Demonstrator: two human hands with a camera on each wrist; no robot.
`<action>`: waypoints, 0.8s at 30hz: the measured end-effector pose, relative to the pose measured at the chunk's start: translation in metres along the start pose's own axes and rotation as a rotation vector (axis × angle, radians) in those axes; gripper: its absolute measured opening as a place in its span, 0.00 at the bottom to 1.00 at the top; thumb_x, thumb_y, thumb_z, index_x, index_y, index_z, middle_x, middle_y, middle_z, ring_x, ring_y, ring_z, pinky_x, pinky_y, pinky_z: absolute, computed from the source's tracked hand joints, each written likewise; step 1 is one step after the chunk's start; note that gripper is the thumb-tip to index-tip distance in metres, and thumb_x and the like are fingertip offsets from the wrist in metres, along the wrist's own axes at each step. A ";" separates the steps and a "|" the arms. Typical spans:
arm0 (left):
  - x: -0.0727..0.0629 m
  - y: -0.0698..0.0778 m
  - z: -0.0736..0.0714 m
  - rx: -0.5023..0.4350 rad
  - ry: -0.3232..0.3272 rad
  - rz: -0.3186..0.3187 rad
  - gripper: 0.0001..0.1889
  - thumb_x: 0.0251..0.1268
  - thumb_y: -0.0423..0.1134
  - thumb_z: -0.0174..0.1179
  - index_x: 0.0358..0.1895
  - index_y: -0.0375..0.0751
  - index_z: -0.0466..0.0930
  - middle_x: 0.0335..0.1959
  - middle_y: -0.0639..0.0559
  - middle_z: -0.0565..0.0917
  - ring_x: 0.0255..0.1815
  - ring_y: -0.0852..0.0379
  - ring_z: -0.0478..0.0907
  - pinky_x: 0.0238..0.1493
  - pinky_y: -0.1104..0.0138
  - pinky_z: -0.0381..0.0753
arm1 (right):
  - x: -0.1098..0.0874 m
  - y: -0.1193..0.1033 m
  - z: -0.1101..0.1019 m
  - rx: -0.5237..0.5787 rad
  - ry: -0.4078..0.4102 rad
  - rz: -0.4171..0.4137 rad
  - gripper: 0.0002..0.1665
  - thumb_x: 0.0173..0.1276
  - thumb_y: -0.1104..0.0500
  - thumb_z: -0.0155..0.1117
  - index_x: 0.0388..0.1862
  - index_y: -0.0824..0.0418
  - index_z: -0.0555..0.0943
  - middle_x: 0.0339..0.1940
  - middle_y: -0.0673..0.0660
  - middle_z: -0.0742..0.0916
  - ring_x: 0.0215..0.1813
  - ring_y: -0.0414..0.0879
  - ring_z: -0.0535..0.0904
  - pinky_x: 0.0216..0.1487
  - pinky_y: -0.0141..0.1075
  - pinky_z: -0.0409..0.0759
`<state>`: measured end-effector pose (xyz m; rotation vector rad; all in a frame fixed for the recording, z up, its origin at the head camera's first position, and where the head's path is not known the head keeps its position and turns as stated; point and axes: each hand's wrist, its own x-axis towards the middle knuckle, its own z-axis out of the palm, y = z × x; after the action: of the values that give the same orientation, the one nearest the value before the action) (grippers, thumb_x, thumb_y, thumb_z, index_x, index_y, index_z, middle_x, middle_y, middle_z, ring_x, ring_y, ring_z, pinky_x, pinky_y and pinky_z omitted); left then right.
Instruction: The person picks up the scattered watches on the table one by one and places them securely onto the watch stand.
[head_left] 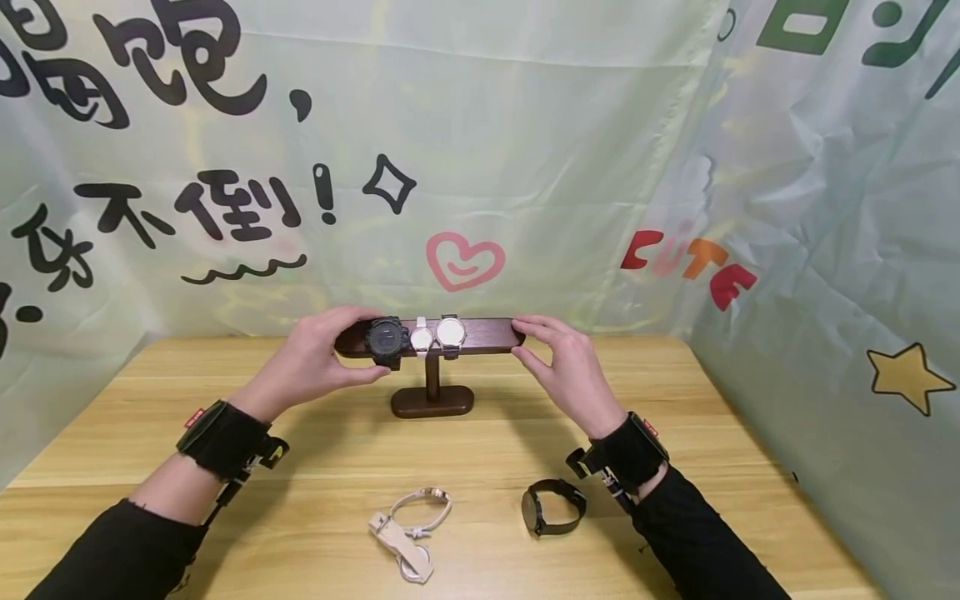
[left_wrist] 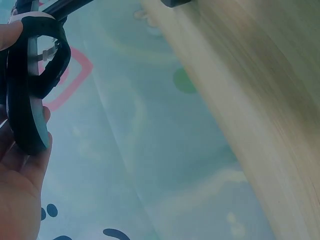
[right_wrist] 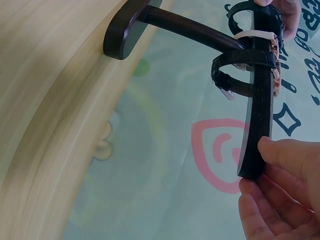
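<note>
A dark wooden watch stand [head_left: 491, 335] stands at the back of the table, its crossbar on one post above an oblong base. Three watches are strapped round the bar: a chunky black watch [head_left: 386, 338] at the left, a small white watch [head_left: 422, 339], and a round-faced watch with a dark strap [head_left: 451, 332]. My left hand [head_left: 318, 354] grips the bar's left end, fingers behind it and thumb at the black watch. At the opposite end, my right hand [head_left: 566, 362] pinches the bare tip of the bar [right_wrist: 257, 125] between thumb and fingers.
Nearer to me on the table lie a pale-strapped watch [head_left: 405, 546], with a light bracelet [head_left: 423, 508] beside it, and a black watch [head_left: 551, 508] on its side. Printed cloth [head_left: 525, 150] hangs behind the table and along its right side.
</note>
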<state>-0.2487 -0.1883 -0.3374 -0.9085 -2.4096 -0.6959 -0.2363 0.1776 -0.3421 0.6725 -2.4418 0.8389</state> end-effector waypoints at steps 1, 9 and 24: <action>0.000 0.000 0.000 0.004 0.002 0.003 0.36 0.51 0.45 0.86 0.65 0.46 0.82 0.55 0.50 0.89 0.44 0.59 0.86 0.41 0.64 0.91 | 0.000 0.000 0.000 0.002 0.001 0.000 0.23 0.75 0.59 0.73 0.66 0.64 0.86 0.67 0.63 0.88 0.71 0.59 0.83 0.72 0.54 0.82; 0.000 0.000 0.000 0.022 0.002 -0.005 0.37 0.50 0.46 0.87 0.65 0.46 0.82 0.55 0.51 0.89 0.44 0.60 0.85 0.42 0.64 0.90 | 0.000 0.000 0.001 0.011 0.001 0.000 0.23 0.75 0.60 0.73 0.66 0.64 0.85 0.67 0.63 0.88 0.71 0.59 0.83 0.72 0.54 0.82; 0.001 0.001 -0.001 0.021 -0.009 -0.005 0.37 0.49 0.47 0.87 0.65 0.46 0.81 0.56 0.50 0.88 0.46 0.59 0.86 0.44 0.63 0.91 | 0.000 0.001 0.000 0.007 -0.009 -0.002 0.23 0.75 0.60 0.73 0.67 0.64 0.85 0.67 0.63 0.87 0.72 0.60 0.82 0.73 0.54 0.82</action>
<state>-0.2488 -0.1876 -0.3360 -0.8995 -2.4237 -0.6681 -0.2368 0.1781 -0.3419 0.6830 -2.4467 0.8452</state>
